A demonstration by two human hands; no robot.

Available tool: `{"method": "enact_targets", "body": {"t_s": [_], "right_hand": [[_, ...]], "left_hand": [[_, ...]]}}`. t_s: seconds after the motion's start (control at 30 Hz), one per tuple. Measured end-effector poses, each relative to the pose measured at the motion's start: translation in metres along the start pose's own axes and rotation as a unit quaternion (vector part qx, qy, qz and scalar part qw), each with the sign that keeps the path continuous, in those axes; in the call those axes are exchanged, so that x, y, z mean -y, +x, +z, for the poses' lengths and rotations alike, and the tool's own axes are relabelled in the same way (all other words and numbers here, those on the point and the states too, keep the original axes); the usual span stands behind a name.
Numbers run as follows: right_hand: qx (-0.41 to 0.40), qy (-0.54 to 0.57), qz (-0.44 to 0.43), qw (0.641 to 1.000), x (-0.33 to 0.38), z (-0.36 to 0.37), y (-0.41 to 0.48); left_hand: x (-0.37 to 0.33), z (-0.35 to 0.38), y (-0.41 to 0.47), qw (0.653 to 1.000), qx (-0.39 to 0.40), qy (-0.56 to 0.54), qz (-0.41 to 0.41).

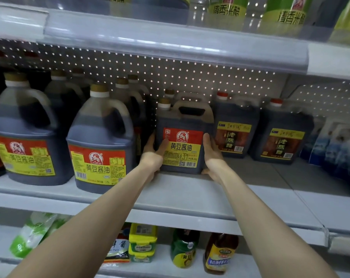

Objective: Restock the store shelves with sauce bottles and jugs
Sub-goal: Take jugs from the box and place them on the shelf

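Soy sauce jug (182,145), square and dark with a red-and-yellow label and a tan handle on top, is upright on the middle shelf (190,189). It sits set back from the front edge and roughly midway along the visible board. Whether its base rests on the board or hangs just above it cannot be told.

The perforated back panel (190,77) runs behind the whole row. Toward the shelf's left end stand two large round-shouldered jugs (101,143) of the same brand, near the front edge, with more of their kind lined up behind them. To the right of the held jug, further back, are two square vinegar jugs (235,127) with red caps, the nearer one just beside it. A second tan-handled jug (190,97) stands directly behind the held one.

The left hand (153,155) grips the jug's left side, its thumb lying across the label front. The right hand (212,155) is pressed up against the right side, with part of it tucked at the base corner. The jug is clamped between them.

On the shelf below are a green-lidded jar (183,247), an amber bottle (220,253) and stacked yellow-green tubs (143,241).
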State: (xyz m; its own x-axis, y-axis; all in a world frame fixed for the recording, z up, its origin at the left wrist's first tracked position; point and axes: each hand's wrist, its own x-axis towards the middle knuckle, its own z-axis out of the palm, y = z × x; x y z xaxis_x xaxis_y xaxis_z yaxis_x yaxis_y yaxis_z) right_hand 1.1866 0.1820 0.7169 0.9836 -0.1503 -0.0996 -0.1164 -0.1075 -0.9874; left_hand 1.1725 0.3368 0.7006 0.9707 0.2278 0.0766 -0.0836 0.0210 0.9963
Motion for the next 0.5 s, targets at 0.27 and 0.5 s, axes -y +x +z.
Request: {"method": "enact_targets", "body": {"t_s": [0.27, 0.5], "right_hand": [[0.009, -0.013, -0.008, 1.000, 0.0007, 0.0033, 0.0088], [0.012, -0.014, -0.028, 0.999, -0.0012, 0.0029, 0.0117]], "left_hand": [[0.0007, 0.0027, 0.0090, 1.000, -0.001, 0.005, 0.006], [0.0011, 0.0028, 0.0111, 1.000, -0.002, 0.013, 0.003]]}}
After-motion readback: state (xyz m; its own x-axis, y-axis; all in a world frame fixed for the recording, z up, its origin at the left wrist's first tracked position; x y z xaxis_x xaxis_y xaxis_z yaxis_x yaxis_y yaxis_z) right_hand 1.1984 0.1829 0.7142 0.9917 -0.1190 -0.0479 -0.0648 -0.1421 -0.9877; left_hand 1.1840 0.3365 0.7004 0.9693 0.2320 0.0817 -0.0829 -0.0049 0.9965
